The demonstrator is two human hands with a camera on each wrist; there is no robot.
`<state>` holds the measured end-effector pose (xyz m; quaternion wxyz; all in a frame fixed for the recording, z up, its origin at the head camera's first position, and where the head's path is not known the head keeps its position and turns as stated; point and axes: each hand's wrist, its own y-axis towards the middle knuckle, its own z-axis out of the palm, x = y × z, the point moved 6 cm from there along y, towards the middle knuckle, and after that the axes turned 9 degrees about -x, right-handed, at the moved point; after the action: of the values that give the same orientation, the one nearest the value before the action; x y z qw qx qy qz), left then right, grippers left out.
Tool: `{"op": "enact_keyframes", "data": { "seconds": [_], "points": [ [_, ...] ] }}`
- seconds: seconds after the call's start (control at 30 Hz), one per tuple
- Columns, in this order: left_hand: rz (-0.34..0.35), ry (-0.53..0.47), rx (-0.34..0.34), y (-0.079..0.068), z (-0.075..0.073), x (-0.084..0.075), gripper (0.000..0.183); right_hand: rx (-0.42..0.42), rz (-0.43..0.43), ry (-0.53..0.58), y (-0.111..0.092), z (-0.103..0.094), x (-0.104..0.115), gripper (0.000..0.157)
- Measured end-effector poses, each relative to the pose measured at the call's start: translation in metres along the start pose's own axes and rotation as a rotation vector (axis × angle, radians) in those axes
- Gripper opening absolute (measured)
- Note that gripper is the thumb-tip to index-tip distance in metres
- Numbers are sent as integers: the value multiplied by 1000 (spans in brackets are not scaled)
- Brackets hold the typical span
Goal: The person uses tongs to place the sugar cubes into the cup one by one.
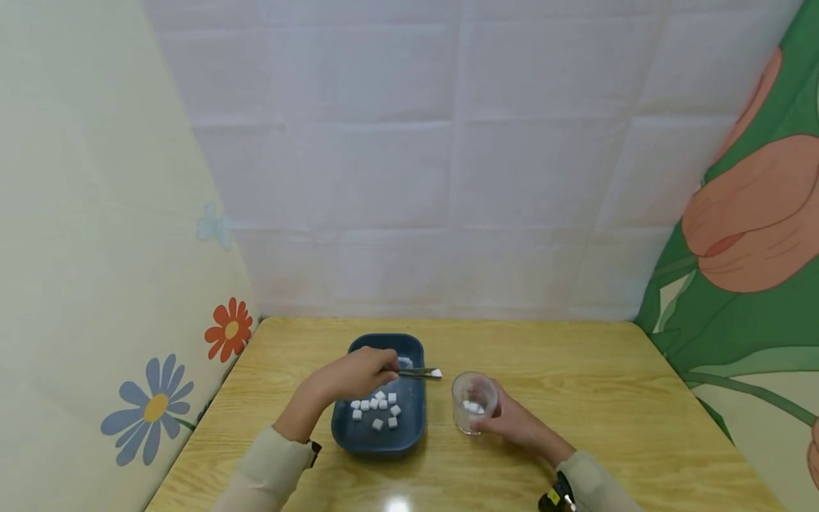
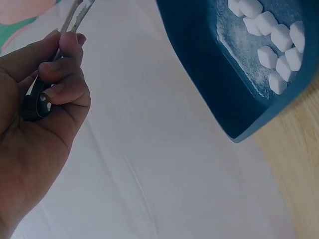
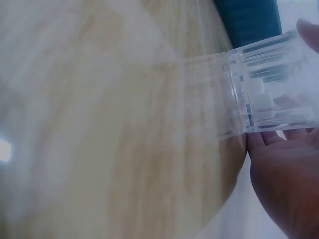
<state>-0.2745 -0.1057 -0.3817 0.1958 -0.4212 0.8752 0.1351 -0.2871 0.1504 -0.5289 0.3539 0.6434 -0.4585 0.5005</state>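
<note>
My left hand [image 1: 360, 373] grips a pair of metal tongs [image 1: 416, 372] above the tray's right side. At the tongs' tips sits a white sugar cube [image 1: 436, 373], just past the tray's right rim, toward the glass. In the left wrist view the thumb and fingers of the left hand [image 2: 55, 84] curl round the tongs [image 2: 75, 17]. My right hand [image 1: 512, 419] holds a clear glass [image 1: 462, 387] around its right side; the glass stands on the table. A few white cubes [image 3: 263, 99] lie at the bottom of the glass.
A dark blue tray [image 1: 409, 434] with several white cubes [image 1: 377, 424] stands on the wooden table [image 1: 595, 370], left of the glass. White powder [image 2: 239, 55] coats part of the tray's floor. A white cloth backdrop [image 1: 409, 178] hangs behind the table, with patterned cloth on both sides.
</note>
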Motion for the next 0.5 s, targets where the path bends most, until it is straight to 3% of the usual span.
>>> {"op": "enact_keyframes", "data": {
  "seconds": [0.5],
  "points": [
    [29,23,25,19,14,-10,15,-2,-52,-11,2,0,-2,86]
  ]
}}
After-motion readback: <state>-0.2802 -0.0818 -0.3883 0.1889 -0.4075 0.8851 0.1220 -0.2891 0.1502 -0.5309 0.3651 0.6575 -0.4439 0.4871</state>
